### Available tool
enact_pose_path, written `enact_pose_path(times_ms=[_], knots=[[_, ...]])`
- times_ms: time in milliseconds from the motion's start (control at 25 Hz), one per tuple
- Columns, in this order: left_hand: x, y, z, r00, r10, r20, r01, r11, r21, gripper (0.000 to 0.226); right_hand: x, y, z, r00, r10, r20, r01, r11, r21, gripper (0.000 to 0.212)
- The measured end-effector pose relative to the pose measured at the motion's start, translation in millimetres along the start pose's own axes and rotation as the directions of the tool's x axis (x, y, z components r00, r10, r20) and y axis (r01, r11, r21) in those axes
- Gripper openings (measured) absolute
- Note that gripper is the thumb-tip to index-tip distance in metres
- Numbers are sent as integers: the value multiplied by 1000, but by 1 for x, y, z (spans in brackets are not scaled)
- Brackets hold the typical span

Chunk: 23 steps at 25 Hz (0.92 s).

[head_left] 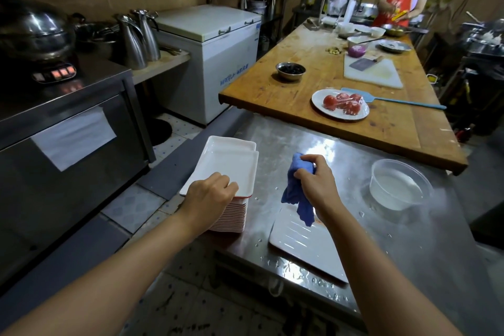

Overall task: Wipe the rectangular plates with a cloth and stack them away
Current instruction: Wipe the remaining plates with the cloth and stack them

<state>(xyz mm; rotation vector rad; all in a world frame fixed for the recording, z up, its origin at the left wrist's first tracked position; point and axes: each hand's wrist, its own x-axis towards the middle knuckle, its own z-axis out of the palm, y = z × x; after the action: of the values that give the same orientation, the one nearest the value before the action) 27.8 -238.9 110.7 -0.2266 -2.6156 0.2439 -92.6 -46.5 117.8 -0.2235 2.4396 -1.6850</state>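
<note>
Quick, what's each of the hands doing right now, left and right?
Left hand: fingers curled over the near edge of the top plate on the plate stack, gripping it.
Right hand: gripping the blue cloth.

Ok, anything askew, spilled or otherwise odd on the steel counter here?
Two things. The top plate on the stack of plates sits skewed, out of line with the plate beneath, with the left hand on it. Water droplets are scattered over the steel counter around the lone plate.
</note>
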Motion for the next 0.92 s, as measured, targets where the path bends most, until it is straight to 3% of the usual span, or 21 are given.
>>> enact_pose_path(times_ms=[280,480,720,840,920], knots=[[-7,1,25,980,-26,198,31,999,-22,40,1,16,-7,999,27,-20,-27,1000,10,28],[0,-10,34,964,-42,262,42,999,7,55,2,22,-8,998,62,-17,-61,998,23,30],[10,-7,49,853,-221,473,167,974,153,69,4,25,-13,996,80,-33,-79,997,25,33],[22,2,42,833,-262,487,214,965,154,73,2,30,-19,996,80,-35,-79,997,22,34],[33,16,37,902,-215,375,212,976,49,70,2,35,-25,995,89,-43,-88,996,22,34]])
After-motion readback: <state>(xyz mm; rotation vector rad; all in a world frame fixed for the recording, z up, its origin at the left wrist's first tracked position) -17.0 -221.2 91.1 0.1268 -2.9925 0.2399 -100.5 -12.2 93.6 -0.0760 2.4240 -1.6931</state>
